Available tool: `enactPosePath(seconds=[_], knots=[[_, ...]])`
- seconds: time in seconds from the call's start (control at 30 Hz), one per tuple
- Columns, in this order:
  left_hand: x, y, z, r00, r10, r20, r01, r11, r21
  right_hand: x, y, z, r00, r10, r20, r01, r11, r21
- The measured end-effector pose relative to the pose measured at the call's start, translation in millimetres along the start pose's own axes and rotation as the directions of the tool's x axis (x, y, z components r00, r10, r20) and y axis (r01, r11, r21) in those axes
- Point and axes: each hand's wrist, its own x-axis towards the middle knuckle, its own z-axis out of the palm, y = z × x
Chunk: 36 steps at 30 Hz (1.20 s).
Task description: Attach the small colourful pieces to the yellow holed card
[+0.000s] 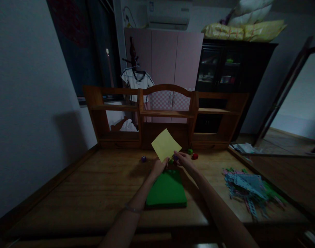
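Dim wooden desk (95,193), shelf at far edge. Left hand (159,167) and right hand (183,159) both pinch yellow paper sheet (165,144), raised above green pad (167,190). Thin sheet could crease or slip from fingertip grip.

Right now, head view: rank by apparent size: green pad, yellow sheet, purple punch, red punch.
1. green pad, clearly largest, though it is also nearest the camera.
2. yellow sheet, held up by both hands.
3. purple punch and red punch: both tiny and look about alike in the dim light; no ranking.
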Motion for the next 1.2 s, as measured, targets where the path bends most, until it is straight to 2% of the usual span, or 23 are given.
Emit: enactPosePath(seconds=[0.27, 0.47, 0.63, 0.8, 1.0, 1.2], knots=[[4.8, -4.0, 0.2, 0.996, 0.035, -0.076, -0.041, 0.996, -0.074, 5.0, -1.6, -10.0, 0.982, 0.005, -0.187, 0.019, 0.992, 0.127], [4.5, -2.5, -0.3, 0.996, 0.025, -0.082, -0.029, 0.998, -0.056, 7.6, -2.7, -10.7, 0.981, 0.065, -0.183, -0.018, 0.969, 0.245], [4.2, -0.1, -6.2, 0.982, 0.003, -0.188, -0.010, 0.999, -0.033, 11.3, -0.8, -10.4, 0.972, 0.176, -0.157, -0.111, 0.928, 0.357], [2.1, 2.4, -11.8, 0.968, -0.037, -0.249, 0.036, 0.999, -0.011, 8.1, -3.2, -12.4, 0.973, 0.229, -0.008, -0.200, 0.868, 0.455], [1.0, 3.7, -12.2, 0.968, -0.040, -0.248, 0.043, 0.999, 0.008, 1.7, -6.7, -18.5, 0.956, 0.088, 0.281, -0.223, 0.840, 0.494], [0.6, 5.6, -11.2, 0.970, -0.056, -0.237, 0.057, 0.998, -0.003, 4.0, -3.2, -25.0, 0.922, -0.007, 0.387, -0.247, 0.758, 0.603]])
